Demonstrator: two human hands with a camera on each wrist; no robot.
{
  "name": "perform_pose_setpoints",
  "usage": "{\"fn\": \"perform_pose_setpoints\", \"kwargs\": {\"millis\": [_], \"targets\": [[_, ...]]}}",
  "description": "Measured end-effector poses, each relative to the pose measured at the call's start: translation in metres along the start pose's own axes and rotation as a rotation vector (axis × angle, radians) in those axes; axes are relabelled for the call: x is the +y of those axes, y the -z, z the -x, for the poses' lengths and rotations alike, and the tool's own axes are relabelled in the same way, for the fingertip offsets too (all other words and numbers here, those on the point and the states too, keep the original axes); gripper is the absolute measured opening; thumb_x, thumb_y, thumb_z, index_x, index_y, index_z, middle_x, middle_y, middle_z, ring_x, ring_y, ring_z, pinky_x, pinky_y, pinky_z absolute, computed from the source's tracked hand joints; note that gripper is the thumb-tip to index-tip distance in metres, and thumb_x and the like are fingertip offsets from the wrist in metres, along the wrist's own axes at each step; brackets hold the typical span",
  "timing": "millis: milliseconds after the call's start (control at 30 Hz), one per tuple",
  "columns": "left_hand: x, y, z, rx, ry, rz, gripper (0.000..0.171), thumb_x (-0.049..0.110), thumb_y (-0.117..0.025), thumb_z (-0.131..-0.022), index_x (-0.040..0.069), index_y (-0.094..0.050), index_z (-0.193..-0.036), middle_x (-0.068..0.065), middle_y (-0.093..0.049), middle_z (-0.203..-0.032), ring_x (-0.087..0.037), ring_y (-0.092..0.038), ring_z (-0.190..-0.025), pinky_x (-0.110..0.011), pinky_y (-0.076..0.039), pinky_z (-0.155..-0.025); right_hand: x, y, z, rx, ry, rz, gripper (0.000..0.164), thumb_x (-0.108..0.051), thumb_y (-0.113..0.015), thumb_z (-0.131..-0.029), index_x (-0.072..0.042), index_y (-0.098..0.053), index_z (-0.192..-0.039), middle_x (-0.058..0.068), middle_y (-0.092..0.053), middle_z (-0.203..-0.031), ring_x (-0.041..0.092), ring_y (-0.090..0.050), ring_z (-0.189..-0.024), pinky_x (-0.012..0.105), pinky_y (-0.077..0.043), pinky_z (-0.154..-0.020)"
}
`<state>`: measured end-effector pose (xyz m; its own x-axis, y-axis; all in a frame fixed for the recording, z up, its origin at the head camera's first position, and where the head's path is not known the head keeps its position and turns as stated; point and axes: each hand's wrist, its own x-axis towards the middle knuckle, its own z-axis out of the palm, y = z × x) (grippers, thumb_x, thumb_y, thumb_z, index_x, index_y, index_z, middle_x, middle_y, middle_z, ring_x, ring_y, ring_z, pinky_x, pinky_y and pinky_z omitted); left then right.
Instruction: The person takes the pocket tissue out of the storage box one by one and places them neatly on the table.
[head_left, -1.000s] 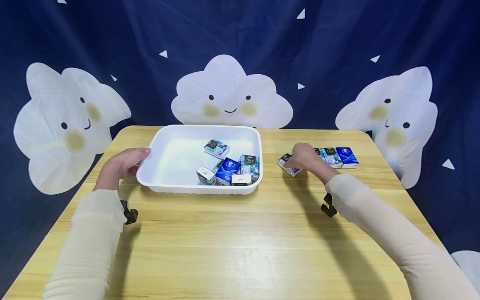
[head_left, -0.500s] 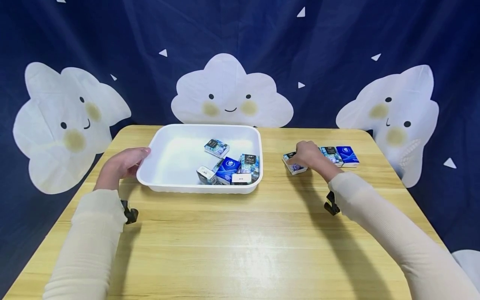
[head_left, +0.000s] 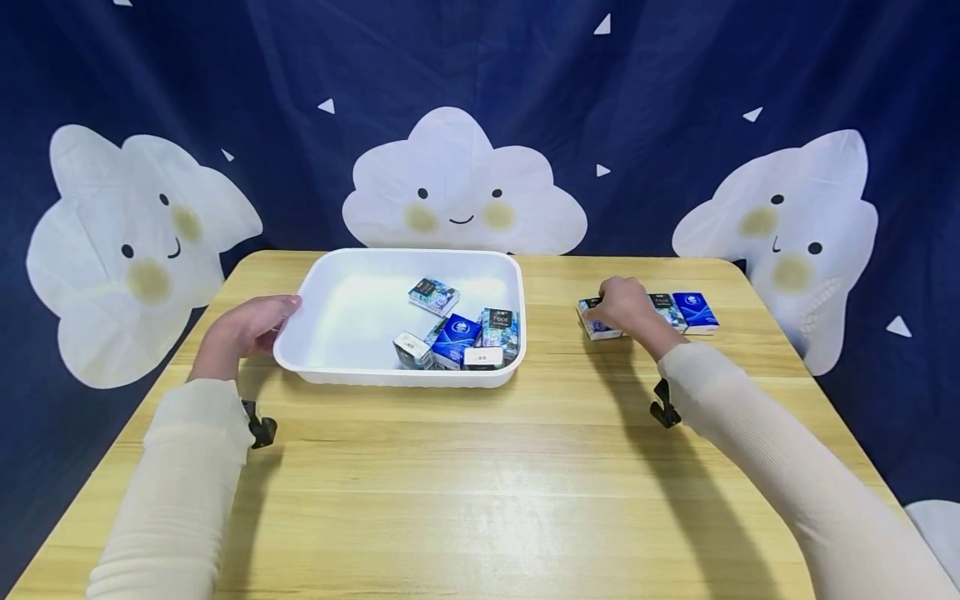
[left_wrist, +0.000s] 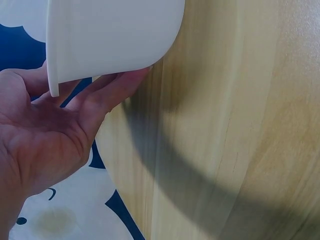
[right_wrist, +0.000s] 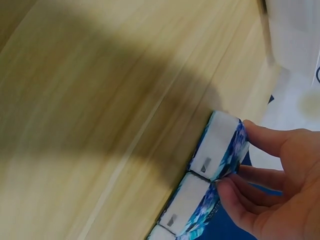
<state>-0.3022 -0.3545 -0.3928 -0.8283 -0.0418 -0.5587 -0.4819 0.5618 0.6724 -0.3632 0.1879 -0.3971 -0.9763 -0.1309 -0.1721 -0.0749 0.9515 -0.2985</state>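
White is the tray (head_left: 348, 312) the left hand (head_left: 251, 325) holds by its end; right of it, the right hand (head_left: 628, 304) pinches a flowery pack (head_left: 602, 329) against a row (head_left: 667, 311). Seemingly it's being lined up; next calls for releasing it squarely.

White tub (left_wrist: 115, 35) is held near its corner by the left hand (left_wrist: 50, 130), fingers (left_wrist: 107, 94) laid along the outer wall. A big curved shadow (left_wrist: 172, 170) is thrown across the wood-grain tabletop (left_wrist: 280, 100), and past its edge some navy-and-white backdrop (left_wrist: 22, 50) can be spotted, yellowish cheek and all.
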Motion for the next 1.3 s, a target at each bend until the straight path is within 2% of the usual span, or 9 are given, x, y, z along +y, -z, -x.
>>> {"fn": "perform_pose_setpoints", "kwargs": {"millis": [267,367,467,567,633,800,1000,1133,1300], "targets": [[0.000,-0.001,0.000,0.008,-0.003,0.008,0.065,0.045,-0.021,-0.110,0.007,-0.012,-0.163,-0.023,-0.040,-0.144,-0.026,-0.056,-0.112,-0.031,-0.054,-0.083,0.005,-0.002,-0.001,0.032,0.009,-0.015,0.040,-0.034,-0.075,-0.091,0.004,-0.064,-0.100,0.017,-0.063,-0.091,0.030,-0.053,-0.083,0.041,-0.047,-0.072],[0.000,-0.001,0.001,0.012,-0.001,0.006,0.065,0.045,-0.021,-0.111,0.006,-0.013,-0.163,-0.023,-0.040,-0.145,-0.027,-0.055,-0.114,-0.031,-0.054,-0.083,0.006,-0.002,-0.001,0.020,-0.013,-0.022,0.049,-0.036,-0.075,-0.092,0.007,-0.061,-0.110,0.023,-0.063,-0.103,0.034,-0.055,-0.092,0.046,-0.050,-0.079],[0.000,-0.001,0.002,0.015,-0.003,0.000,0.066,0.045,-0.020,-0.111,0.006,-0.012,-0.163,-0.023,-0.039,-0.146,-0.029,-0.053,-0.117,-0.030,-0.053,-0.084,0.006,-0.001,-0.001,-0.002,-0.035,-0.031,0.065,-0.038,-0.074,-0.092,0.011,-0.053,-0.128,0.031,-0.058,-0.124,0.042,-0.055,-0.111,0.053,-0.050,-0.093],[0.000,-0.002,0.002,0.016,-0.009,-0.002,0.065,0.045,-0.020,-0.111,0.006,-0.013,-0.163,-0.023,-0.040,-0.146,-0.029,-0.054,-0.117,-0.029,-0.053,-0.084,0.007,-0.001,-0.001,-0.016,-0.046,-0.031,0.072,-0.040,-0.073,-0.093,0.012,-0.048,-0.136,0.033,-0.055,-0.132,0.046,-0.053,-0.120,0.055,-0.048,-0.100],[0.000,-0.002,0.002,0.017,-0.012,-0.003,0.065,0.044,-0.020,-0.111,0.006,-0.013,-0.162,-0.023,-0.040,-0.145,-0.028,-0.054,-0.115,-0.029,-0.054,-0.083,0.007,-0.001,-0.001,-0.019,-0.047,-0.024,0.073,-0.042,-0.073,-0.093,0.013,-0.049,-0.135,0.034,-0.055,-0.131,0.047,-0.053,-0.120,0.055,-0.048,-0.099],[0.000,-0.002,0.003,0.016,-0.011,0.001,0.065,0.044,-0.020,-0.111,0.005,-0.013,-0.162,-0.023,-0.040,-0.145,-0.028,-0.054,-0.115,-0.030,-0.054,-0.083,0.008,-0.002,-0.003,-0.020,-0.070,-0.020,0.072,-0.044,-0.074,-0.092,0.014,-0.052,-0.127,0.030,-0.060,-0.115,0.038,-0.057,-0.100,0.049,-0.051,-0.087],[0.000,-0.002,0.002,0.018,-0.013,0.000,0.065,0.044,-0.020,-0.111,0.004,-0.013,-0.162,-0.023,-0.039,-0.145,-0.029,-0.053,-0.116,-0.030,-0.054,-0.083,0.010,-0.003,-0.002,-0.010,-0.069,-0.016,0.056,-0.045,-0.074,-0.091,0.006,-0.057,-0.106,0.019,-0.057,-0.093,0.031,-0.051,-0.084,0.043,-0.046,-0.075],[0.000,-0.002,0.002,0.016,-0.010,0.000,0.065,0.044,-0.020,-0.111,0.005,-0.012,-0.162,-0.024,-0.039,-0.146,-0.030,-0.053,-0.117,-0.031,-0.054,-0.084,0.010,-0.004,-0.001,0.003,-0.065,-0.005,0.055,-0.046,-0.074,-0.091,0.005,-0.057,-0.104,0.020,-0.058,-0.095,0.033,-0.052,-0.089,0.045,-0.047,-0.078],[0.000,-0.002,0.002,0.012,-0.005,0.000,0.066,0.045,-0.020,-0.111,0.005,-0.011,-0.162,-0.024,-0.038,-0.147,-0.030,-0.054,-0.116,-0.031,-0.055,-0.083,0.011,-0.004,0.000,0.003,-0.050,-0.004,0.068,-0.045,-0.072,-0.092,0.012,-0.055,-0.123,0.032,-0.059,-0.120,0.046,-0.053,-0.114,0.054,-0.048,-0.095]]}}
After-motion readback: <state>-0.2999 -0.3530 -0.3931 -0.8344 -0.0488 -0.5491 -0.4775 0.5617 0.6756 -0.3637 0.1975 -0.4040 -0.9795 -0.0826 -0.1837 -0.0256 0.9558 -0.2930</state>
